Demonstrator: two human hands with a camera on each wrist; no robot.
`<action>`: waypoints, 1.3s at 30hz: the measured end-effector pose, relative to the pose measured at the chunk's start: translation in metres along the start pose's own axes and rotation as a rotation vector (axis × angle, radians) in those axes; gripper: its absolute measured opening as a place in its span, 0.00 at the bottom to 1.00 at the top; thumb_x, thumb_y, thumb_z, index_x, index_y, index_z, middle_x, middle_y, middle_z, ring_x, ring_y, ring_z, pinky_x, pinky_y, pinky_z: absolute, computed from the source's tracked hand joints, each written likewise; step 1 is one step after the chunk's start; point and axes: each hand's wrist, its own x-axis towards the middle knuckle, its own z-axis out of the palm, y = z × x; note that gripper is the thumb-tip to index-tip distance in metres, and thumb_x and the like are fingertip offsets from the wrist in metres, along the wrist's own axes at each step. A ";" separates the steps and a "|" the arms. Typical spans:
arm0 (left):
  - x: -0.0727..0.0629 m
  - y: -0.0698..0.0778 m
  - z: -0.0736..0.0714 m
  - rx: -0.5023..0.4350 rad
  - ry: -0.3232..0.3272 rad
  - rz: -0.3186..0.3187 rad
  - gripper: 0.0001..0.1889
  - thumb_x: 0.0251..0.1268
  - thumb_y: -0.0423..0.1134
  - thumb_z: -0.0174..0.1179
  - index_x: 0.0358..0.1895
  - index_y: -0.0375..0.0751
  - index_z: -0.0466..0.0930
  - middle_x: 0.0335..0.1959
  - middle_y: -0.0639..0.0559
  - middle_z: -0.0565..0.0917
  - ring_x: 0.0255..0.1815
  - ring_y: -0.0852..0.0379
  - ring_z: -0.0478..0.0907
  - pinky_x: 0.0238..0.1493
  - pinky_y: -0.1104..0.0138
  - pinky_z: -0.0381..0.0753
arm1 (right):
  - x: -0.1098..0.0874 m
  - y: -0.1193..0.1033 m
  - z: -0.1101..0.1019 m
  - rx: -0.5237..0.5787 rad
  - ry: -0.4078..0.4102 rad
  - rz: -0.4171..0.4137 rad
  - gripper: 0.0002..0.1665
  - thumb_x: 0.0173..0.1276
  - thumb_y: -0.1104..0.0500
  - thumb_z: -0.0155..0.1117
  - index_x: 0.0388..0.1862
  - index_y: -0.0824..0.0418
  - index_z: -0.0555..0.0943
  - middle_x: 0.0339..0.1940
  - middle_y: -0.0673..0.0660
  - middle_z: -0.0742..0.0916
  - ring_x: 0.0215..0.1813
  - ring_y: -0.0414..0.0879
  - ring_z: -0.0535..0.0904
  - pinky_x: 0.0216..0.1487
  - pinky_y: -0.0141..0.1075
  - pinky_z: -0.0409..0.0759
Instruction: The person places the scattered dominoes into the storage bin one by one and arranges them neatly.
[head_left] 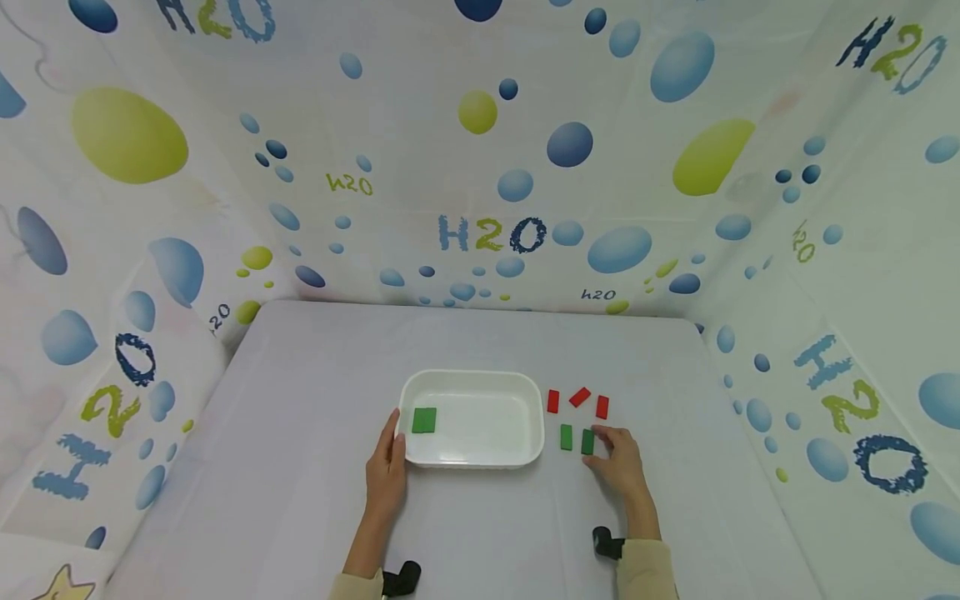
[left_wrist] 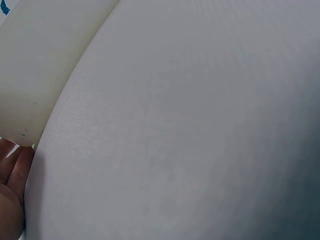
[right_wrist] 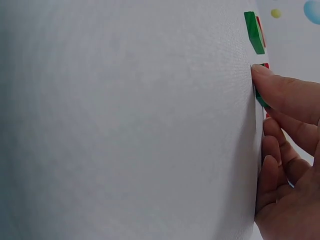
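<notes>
A white rectangular tray (head_left: 480,459) lies on the table, with green blocks (head_left: 423,420) side by side at its left end. My left hand (head_left: 386,479) holds the tray's near left corner, fingers along the side and thumb at the rim. In the left wrist view the fingertips (left_wrist: 20,167) meet the pale tray wall (left_wrist: 45,65). To the right of the tray, my right hand (head_left: 621,465) pinches a small green block (head_left: 588,442) between thumb and index finger, close to the tabletop. Another green block (head_left: 566,437) lies just left of it.
Behind the green blocks lie three red blocks, a left one (head_left: 552,402), a slanted middle one (head_left: 580,397) and a right one (head_left: 602,407). A pale cloth covers the table (head_left: 315,375). White sheeting (head_left: 420,108) printed with bubbles and lettering hangs round the back and sides.
</notes>
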 end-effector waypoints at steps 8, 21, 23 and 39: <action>0.000 -0.001 0.002 0.006 0.031 0.010 0.24 0.79 0.47 0.43 0.75 0.56 0.61 0.74 0.48 0.67 0.75 0.46 0.63 0.72 0.50 0.64 | 0.000 0.001 0.001 -0.013 0.010 -0.010 0.29 0.57 0.68 0.72 0.59 0.67 0.77 0.52 0.67 0.79 0.57 0.59 0.74 0.63 0.54 0.74; 0.001 -0.001 0.000 -0.016 0.021 0.027 0.24 0.80 0.46 0.43 0.75 0.57 0.61 0.74 0.53 0.67 0.75 0.51 0.63 0.61 0.91 0.53 | -0.003 0.002 -0.004 0.071 0.018 0.046 0.29 0.59 0.66 0.71 0.61 0.65 0.76 0.52 0.63 0.81 0.55 0.56 0.75 0.62 0.51 0.76; 0.001 -0.001 0.000 -0.014 0.020 0.026 0.24 0.80 0.46 0.43 0.75 0.57 0.61 0.74 0.53 0.67 0.74 0.51 0.63 0.61 0.91 0.53 | -0.003 0.003 -0.005 0.082 0.016 0.059 0.29 0.60 0.65 0.71 0.62 0.63 0.76 0.51 0.62 0.82 0.55 0.54 0.75 0.61 0.47 0.76; 0.001 -0.002 0.001 -0.011 0.025 0.031 0.24 0.79 0.47 0.44 0.75 0.56 0.62 0.73 0.50 0.68 0.74 0.49 0.64 0.62 0.90 0.54 | -0.002 0.008 -0.005 0.143 0.025 0.056 0.28 0.62 0.64 0.70 0.62 0.61 0.77 0.43 0.59 0.84 0.44 0.44 0.76 0.43 0.25 0.75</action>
